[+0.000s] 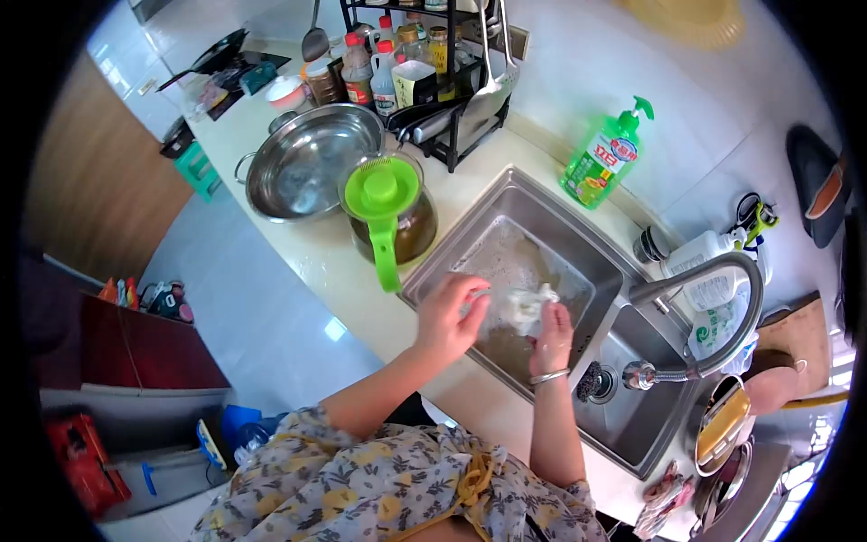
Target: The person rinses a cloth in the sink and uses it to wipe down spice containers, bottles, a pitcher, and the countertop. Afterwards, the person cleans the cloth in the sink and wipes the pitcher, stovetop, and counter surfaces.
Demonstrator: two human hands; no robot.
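My right hand (552, 340) is closed on a crumpled white cloth (526, 308) over the left sink basin (433, 271). The cloth is blurred, and its far end reaches toward my other hand. My left hand (449, 318) hovers at the basin's near-left edge, its thumb and forefinger apart and curved toward the cloth. I see nothing clearly held in it. Cloudy, sudsy water (506, 253) lies in the basin below both hands. A glass pitcher with a green lid and handle (383, 200) stands on the counter beyond my left hand.
A steel pot (313, 161) sits left of the pitcher. Behind it, a black rack (452, 135) holds bottles and utensils. A green dish soap bottle (602, 158) stands behind the sink. The faucet (695, 271) arches over the right basin (650, 379), with a dark scrubber (589, 381) by its drain.
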